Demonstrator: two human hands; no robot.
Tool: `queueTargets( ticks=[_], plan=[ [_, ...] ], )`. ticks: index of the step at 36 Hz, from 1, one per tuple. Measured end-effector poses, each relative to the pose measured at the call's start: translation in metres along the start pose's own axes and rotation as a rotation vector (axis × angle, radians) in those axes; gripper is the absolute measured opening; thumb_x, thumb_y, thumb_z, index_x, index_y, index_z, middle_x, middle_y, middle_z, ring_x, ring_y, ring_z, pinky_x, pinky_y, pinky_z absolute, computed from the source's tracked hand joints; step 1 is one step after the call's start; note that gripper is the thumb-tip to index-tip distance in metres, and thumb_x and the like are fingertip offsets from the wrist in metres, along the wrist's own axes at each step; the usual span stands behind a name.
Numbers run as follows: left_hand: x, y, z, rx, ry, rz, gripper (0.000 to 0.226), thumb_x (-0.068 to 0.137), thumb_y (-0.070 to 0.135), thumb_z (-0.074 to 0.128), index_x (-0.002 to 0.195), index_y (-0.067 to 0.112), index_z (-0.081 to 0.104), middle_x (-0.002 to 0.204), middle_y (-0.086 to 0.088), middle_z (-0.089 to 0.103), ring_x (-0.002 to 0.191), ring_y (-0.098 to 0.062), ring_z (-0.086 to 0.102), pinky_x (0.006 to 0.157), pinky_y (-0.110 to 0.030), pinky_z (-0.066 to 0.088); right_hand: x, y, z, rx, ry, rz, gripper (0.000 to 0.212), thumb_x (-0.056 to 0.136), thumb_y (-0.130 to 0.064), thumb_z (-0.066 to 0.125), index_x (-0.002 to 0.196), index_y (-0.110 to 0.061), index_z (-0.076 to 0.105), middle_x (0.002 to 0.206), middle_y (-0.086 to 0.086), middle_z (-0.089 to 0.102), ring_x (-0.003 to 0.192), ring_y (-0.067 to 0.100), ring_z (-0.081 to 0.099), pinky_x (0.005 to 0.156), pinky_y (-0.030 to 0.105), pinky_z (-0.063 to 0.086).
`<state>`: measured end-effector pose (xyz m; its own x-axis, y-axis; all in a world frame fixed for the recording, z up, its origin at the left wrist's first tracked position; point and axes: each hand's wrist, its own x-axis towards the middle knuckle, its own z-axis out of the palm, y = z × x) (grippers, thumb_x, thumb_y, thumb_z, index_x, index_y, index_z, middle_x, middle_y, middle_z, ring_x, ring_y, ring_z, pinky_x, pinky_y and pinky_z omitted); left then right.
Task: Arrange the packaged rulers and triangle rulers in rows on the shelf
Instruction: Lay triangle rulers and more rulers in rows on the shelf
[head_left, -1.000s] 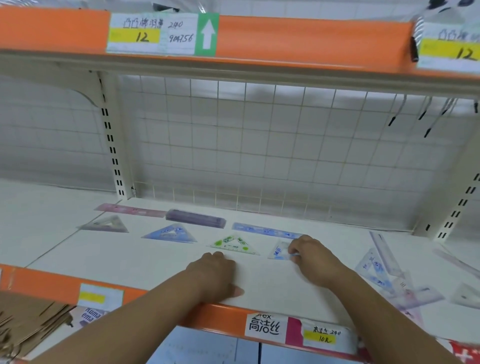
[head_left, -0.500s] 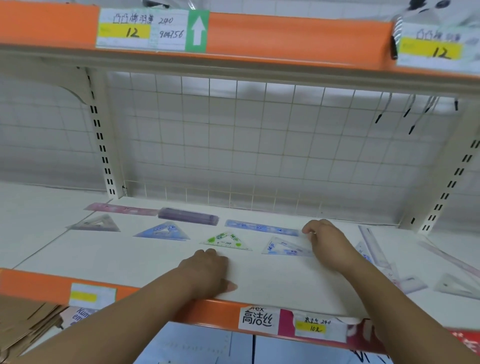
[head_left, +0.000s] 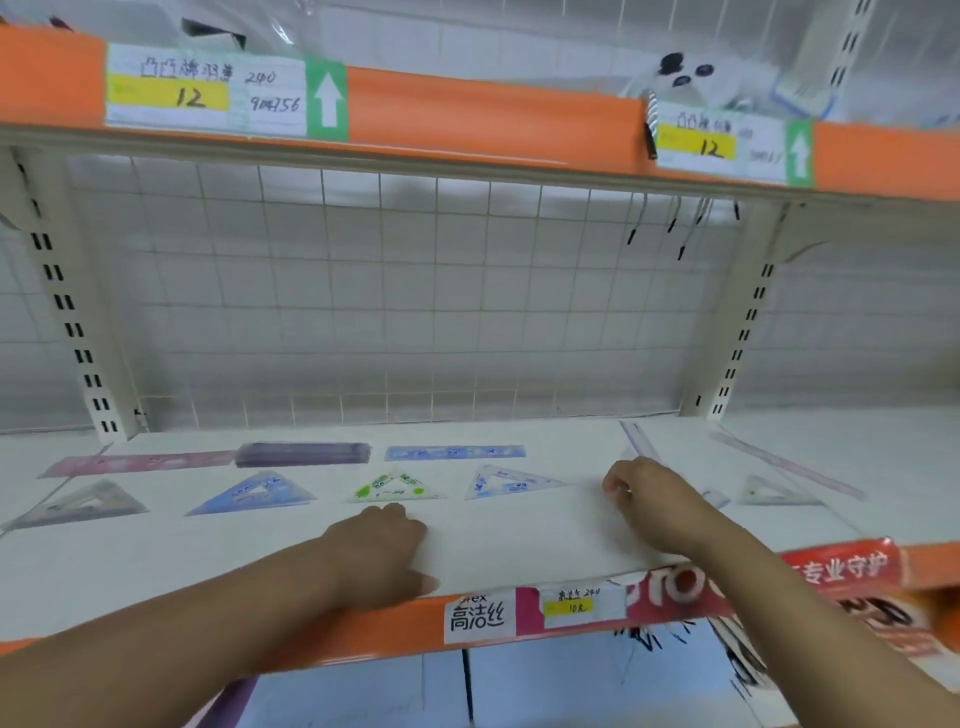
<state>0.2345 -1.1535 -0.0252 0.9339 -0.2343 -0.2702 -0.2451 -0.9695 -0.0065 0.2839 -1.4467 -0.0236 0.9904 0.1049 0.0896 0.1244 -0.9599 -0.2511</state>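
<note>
Triangle rulers (head_left: 395, 488) sit rowed at ten o'clock; strays (head_left: 776, 492) at two o'clock wait (blurred). Left hand (head_left: 379, 551) rests curled, empty; right hand (head_left: 654, 499): grip unclear.

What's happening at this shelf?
A person is stocking the white shelf. Three straight rulers line the back, and four triangle rulers sit in a row in front. The left hand rests near the front edge, holding nothing. The right hand is by the loose rulers at the right; its grip is unclear.
</note>
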Motion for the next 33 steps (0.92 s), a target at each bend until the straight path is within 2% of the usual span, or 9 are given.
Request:
queueTargets(
  ticks=[5, 10, 14, 20, 28, 33],
  plan=[
    [0.0, 0.009, -0.003, 0.039, 0.05, 0.112, 0.045, 0.093, 0.045, 0.049, 0.132, 0.022, 0.046, 0.127, -0.004, 0.043, 0.123, -0.021, 0.042, 0.1, -0.038, 0.042, -0.029, 0.01, -0.007, -0.014, 0.002, 0.062, 0.027, 0.095, -0.007, 0.041, 0.112, -0.015, 0.061, 0.116, 0.006, 0.056, 0.102, 0.022, 0.056, 0.087, 0.029, 0.046],
    [0.007, 0.026, -0.008, 0.006, 0.066, 0.149, 0.05, 0.093, 0.049, 0.049, 0.136, 0.024, 0.043, 0.128, -0.004, 0.043, 0.124, -0.022, 0.041, 0.101, -0.039, 0.041, -0.05, 0.029, -0.01, -0.021, 0.022, 0.09, 0.027, 0.095, -0.008, 0.043, 0.114, -0.017, 0.06, 0.12, 0.004, 0.056, 0.107, 0.02, 0.055, 0.089, 0.026, 0.044],
    [0.017, 0.048, -0.01, -0.019, 0.061, 0.174, 0.053, 0.093, 0.05, 0.049, 0.138, 0.025, 0.04, 0.129, -0.004, 0.043, 0.123, -0.022, 0.042, 0.099, -0.039, 0.042, -0.054, 0.047, -0.014, -0.031, 0.045, 0.106, 0.021, 0.097, -0.015, 0.043, 0.108, -0.018, 0.061, 0.115, 0.005, 0.057, 0.102, 0.02, 0.056, 0.081, 0.025, 0.042],
    [0.042, 0.101, -0.024, -0.012, 0.083, 0.215, 0.049, 0.094, 0.05, 0.048, 0.134, 0.022, 0.045, 0.128, -0.005, 0.045, 0.12, -0.023, 0.045, 0.098, -0.039, 0.043, -0.048, 0.082, -0.024, -0.032, 0.06, 0.111, 0.022, 0.097, -0.015, 0.042, 0.109, -0.019, 0.06, 0.111, 0.003, 0.056, 0.097, 0.018, 0.056, 0.082, 0.026, 0.046],
    [0.095, 0.192, -0.043, -0.035, 0.115, 0.216, 0.053, 0.094, 0.048, 0.048, 0.139, 0.021, 0.042, 0.131, -0.006, 0.044, 0.121, -0.024, 0.045, 0.099, -0.04, 0.043, -0.021, 0.172, -0.043, -0.023, 0.065, 0.057, 0.022, 0.095, -0.012, 0.044, 0.106, -0.017, 0.062, 0.108, 0.002, 0.06, 0.098, 0.018, 0.056, 0.085, 0.031, 0.047],
    [0.129, 0.254, -0.053, -0.046, 0.117, 0.191, 0.041, 0.093, 0.045, 0.052, 0.124, 0.018, 0.052, 0.121, -0.008, 0.05, 0.112, -0.025, 0.051, 0.091, -0.038, 0.047, -0.001, 0.24, -0.061, -0.032, 0.057, 0.05, 0.022, 0.093, -0.01, 0.044, 0.093, -0.025, 0.06, 0.099, 0.001, 0.058, 0.092, 0.019, 0.056, 0.084, 0.031, 0.046]
  ],
)
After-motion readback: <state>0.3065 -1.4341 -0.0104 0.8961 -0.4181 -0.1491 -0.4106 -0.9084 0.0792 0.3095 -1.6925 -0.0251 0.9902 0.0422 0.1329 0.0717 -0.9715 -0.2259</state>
